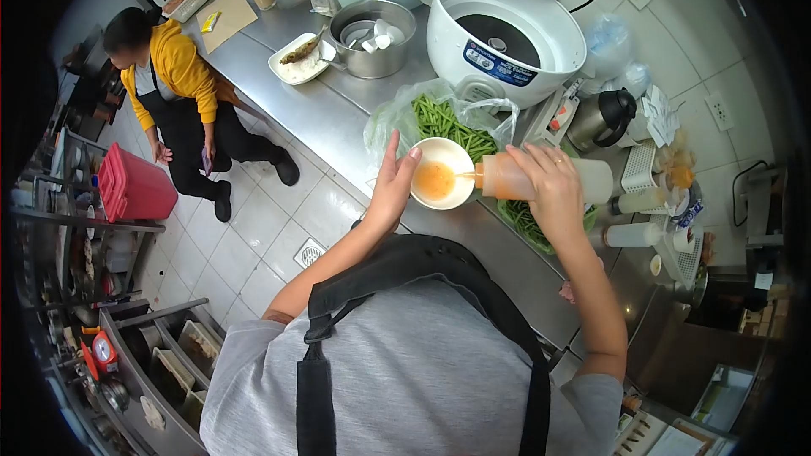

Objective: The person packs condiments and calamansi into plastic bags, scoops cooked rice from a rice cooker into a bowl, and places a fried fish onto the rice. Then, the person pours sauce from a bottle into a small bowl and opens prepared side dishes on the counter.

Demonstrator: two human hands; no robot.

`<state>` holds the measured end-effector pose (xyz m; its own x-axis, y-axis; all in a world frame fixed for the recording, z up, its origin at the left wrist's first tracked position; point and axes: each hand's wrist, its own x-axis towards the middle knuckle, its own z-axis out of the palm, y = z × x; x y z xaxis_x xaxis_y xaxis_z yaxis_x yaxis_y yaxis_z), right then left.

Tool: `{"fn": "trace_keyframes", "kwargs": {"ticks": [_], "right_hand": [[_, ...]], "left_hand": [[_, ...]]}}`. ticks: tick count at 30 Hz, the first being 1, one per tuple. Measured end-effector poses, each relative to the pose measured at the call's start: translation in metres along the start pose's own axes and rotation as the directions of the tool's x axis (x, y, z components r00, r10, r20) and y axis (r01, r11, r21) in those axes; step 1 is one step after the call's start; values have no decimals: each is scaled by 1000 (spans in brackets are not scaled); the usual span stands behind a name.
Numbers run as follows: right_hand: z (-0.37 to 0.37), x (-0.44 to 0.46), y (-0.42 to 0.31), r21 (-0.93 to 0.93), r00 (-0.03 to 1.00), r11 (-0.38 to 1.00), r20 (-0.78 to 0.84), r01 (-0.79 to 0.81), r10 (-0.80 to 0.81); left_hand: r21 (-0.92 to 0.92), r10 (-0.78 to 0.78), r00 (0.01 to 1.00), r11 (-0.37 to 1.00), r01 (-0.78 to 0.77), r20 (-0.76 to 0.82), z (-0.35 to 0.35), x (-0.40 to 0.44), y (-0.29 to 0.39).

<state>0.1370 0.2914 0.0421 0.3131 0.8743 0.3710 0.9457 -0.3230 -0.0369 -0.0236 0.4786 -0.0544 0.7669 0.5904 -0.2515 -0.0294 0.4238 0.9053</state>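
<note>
My left hand [395, 179] holds a small cream bowl [427, 145] by its rim, tilted toward me. Orange sauce [435, 180] lies in the bottom of the bowl. In my right hand [547, 187] is a translucent squeeze bottle [596, 181], tipped on its side with its nozzle over the bowl's right edge and orange liquid inside. Just beyond the bowl, cut green beans [452, 125] sit in a clear plastic bag [390, 128]. More long greens [528, 224] lie under my right forearm, partly hidden.
A large white rice cooker [456, 42] stands behind the beans, beside a metal pot [372, 57] and a plate with rice [297, 73]. A thermos jug [601, 118] and bottles line the right side. A person in a yellow jacket [182, 67] sits at left near a red bin [135, 186].
</note>
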Motion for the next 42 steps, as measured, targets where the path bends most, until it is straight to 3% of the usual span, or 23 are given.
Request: {"fn": "trace_keyframes", "kwargs": {"ticks": [3, 7, 10, 13, 15, 21, 24, 27, 30, 32, 34, 36, 37, 39, 42], "right_hand": [[8, -10, 3, 146, 996, 986, -32, -76, 82], [17, -22, 11, 370, 963, 897, -21, -240, 267], [10, -35, 33, 637, 824, 622, 37, -455, 565], [2, -43, 76, 671, 664, 514, -42, -535, 747], [8, -52, 123, 672, 641, 520, -89, -526, 763], [69, -62, 259, 319, 407, 590, -486, -741, 773], [101, -74, 291, 409, 265, 475, -472, -779, 841], [140, -93, 335, 496, 185, 518, -573, -697, 798], [121, -83, 306, 432, 99, 292, -416, -853, 904], [123, -82, 303, 424, 135, 349, -457, -836, 879], [141, -126, 348, 228, 209, 391, -558, -891, 803], [135, -125, 343, 254, 195, 427, -617, -868, 763], [106, -106, 296, 461, 115, 453, -592, -763, 798], [63, -64, 221, 646, 228, 590, -558, -484, 798], [16, 42, 87, 764, 150, 503, -487, -403, 860]], "left_hand": [[48, 48, 999, 998, -47, -22, 1, 4, -4], [-102, -32, 999, 994, 32, -1, 7, 2, 10], [-125, -17, 1000, 992, 20, 22, 14, 1, 22], [-139, 19, 1000, 990, -19, -1, 5, 4, 28], [-120, 58, 997, 991, -64, -58, -8, 3, 32], [-2, 171, 951, 984, -177, -256, -51, 0, 51], [-25, 190, 900, 976, -217, -391, -86, 5, 49], [-48, 190, 852, 969, -244, -487, -111, 7, 63], [-54, 184, 789, 963, -264, -587, -135, 18, 82], [-32, 243, 746, 942, -334, -620, -175, 44, 80], [-35, 271, 680, 916, -400, -681, -212, 77, 84], [-23, 268, 646, 914, -405, -714, -235, 106, 103], [-14, 267, 630, 915, -404, -729, -250, 121, 112], [49, 307, 627, 918, -393, -716, -284, 159, 125], [310, 497, 626, 867, -390, -601, -379, 241, 105]]}}
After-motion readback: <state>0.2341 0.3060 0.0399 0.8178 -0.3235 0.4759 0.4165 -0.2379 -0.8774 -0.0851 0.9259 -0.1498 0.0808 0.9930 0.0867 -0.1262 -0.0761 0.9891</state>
